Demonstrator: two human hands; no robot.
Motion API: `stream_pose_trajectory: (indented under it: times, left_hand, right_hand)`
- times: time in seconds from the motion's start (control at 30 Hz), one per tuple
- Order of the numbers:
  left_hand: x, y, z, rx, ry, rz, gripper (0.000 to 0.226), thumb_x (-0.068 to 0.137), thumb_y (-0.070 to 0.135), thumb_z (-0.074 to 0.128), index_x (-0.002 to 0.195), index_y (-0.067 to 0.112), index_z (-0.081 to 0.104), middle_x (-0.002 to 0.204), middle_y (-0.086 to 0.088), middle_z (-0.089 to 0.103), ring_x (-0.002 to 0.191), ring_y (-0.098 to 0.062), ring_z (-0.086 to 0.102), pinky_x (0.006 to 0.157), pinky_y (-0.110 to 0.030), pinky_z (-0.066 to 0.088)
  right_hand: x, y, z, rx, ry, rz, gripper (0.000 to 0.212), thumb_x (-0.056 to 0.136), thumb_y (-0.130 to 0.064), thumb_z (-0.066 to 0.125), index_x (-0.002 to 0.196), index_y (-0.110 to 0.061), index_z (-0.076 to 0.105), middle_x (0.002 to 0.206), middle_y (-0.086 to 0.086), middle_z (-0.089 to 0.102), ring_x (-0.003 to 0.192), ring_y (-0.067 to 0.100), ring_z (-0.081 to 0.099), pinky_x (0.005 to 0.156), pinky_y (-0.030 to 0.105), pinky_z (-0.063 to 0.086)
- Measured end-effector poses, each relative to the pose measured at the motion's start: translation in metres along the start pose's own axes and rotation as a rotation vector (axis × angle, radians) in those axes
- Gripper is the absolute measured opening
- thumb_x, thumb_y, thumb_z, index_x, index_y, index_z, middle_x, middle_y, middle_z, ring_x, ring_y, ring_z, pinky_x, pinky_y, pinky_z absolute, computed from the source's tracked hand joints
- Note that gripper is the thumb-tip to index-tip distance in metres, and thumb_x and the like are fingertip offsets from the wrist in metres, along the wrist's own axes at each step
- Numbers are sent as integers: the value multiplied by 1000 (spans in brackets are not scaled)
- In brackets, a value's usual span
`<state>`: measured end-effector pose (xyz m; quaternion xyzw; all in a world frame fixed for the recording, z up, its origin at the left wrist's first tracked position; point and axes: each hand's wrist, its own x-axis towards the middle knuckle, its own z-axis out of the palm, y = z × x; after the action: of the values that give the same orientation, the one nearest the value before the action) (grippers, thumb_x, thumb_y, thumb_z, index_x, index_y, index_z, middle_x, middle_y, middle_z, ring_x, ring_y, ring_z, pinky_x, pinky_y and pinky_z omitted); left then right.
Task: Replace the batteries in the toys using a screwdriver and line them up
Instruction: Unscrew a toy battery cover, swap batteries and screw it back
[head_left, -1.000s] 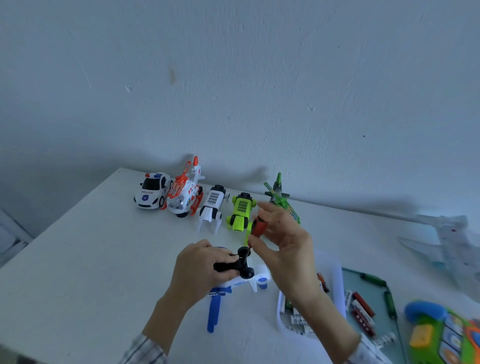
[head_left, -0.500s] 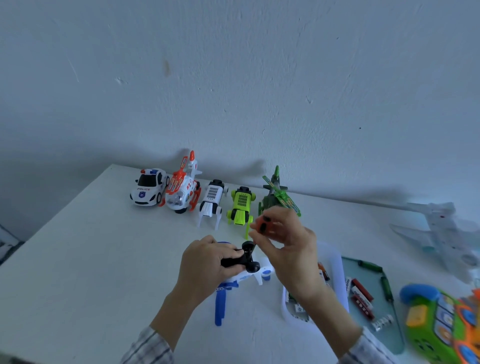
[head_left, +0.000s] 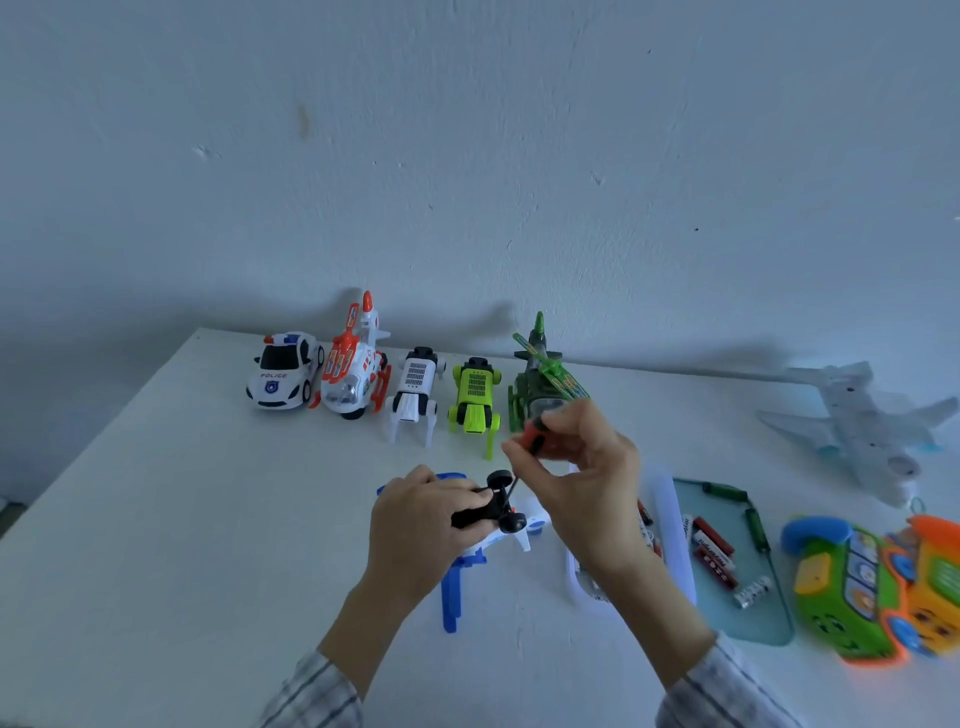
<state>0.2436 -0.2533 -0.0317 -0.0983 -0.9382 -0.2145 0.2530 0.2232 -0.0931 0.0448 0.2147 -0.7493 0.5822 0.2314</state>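
Head view, near edge: two checked sleeves enter from below. Left hand (head_left: 423, 525) grips a white-and-blue toy (head_left: 460, 571) lying upside down on the white table (head_left: 156, 519), black wheels (head_left: 506, 501) facing up; its blue part runs toward the camera. Right hand (head_left: 582, 483) pinches the red-and-black handle of a screwdriver (head_left: 535, 439) with fingertips. Screwdriver long axis slanted: handle up and away, thin shaft angled down to the toy's underside by the wheels; tip contact cannot be resolved. Right of the hands: a tray (head_left: 769, 631) holding loose batteries (head_left: 714, 553), then a green toy phone (head_left: 841, 582). Far row along the wall, left to right: police car (head_left: 283, 371), orange-white helicopter (head_left: 353, 374), white robot dog (head_left: 415, 392), green robot dog (head_left: 475, 395), green helicopter (head_left: 540, 379). Far right: white airplane (head_left: 862, 421), set apart from the row
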Motion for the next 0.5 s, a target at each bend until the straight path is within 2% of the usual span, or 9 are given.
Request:
stream_pose_trajectory:
  times: [0.13, 0.2, 0.3, 0.37, 0.43, 0.5]
  left_hand:
    - [-5, 1, 0, -28, -3, -4, 25, 69, 49, 64, 84, 35, 77, 80, 26, 70, 60, -4, 47, 51, -21, 39]
    - [-5, 2, -2, -10, -12, 24, 24, 70, 49, 64, 84, 34, 76, 78, 23, 70, 61, -4, 50, 54, -20, 35]
    - [-3, 3, -5, -19, -25, 24, 28, 75, 52, 56, 82, 33, 75, 74, 22, 68, 61, -5, 50, 51, -23, 39]
    - [-3, 1, -12, -34, -44, -42, 31, 74, 58, 53, 80, 35, 74, 67, 22, 64, 59, -4, 49, 48, -24, 43]
    - [-2, 3, -23, -78, -63, -164, 40, 70, 70, 50, 82, 40, 72, 59, 19, 56, 57, -2, 50, 48, -22, 44]
    - [2, 9, -37, -173, -94, -271, 48, 63, 84, 45, 85, 50, 69, 61, 16, 55, 60, -3, 54, 53, -20, 42]
  right_hand:
    - [-5, 0, 4, 7, 110, 23, 60, 64, -3, 86, 79, -42, 42, 70, -10, 60, 60, 9, 63, 60, 19, 53]
    - [-5, -2, 7, 9, 106, 65, 60, 64, -7, 86, 83, -41, 41, 69, -12, 58, 61, 8, 61, 60, 18, 51]
    - [11, -13, 3, 180, 93, 283, 45, 70, -10, 82, 92, -28, 46, 72, -2, 56, 63, 22, 60, 61, 31, 54]
    - [28, -16, -10, 289, 191, 360, 30, 78, -10, 76, 94, -16, 52, 66, -2, 53, 57, 26, 56, 58, 36, 53]
    - [46, -18, -35, 317, 305, 339, 13, 87, -11, 67, 91, -9, 55, 62, 0, 49, 53, 22, 51, 54, 32, 49]
    - [57, -15, -60, 335, 369, 326, 10, 93, -11, 58, 84, -12, 53, 64, 5, 45, 52, 20, 48, 49, 28, 44]
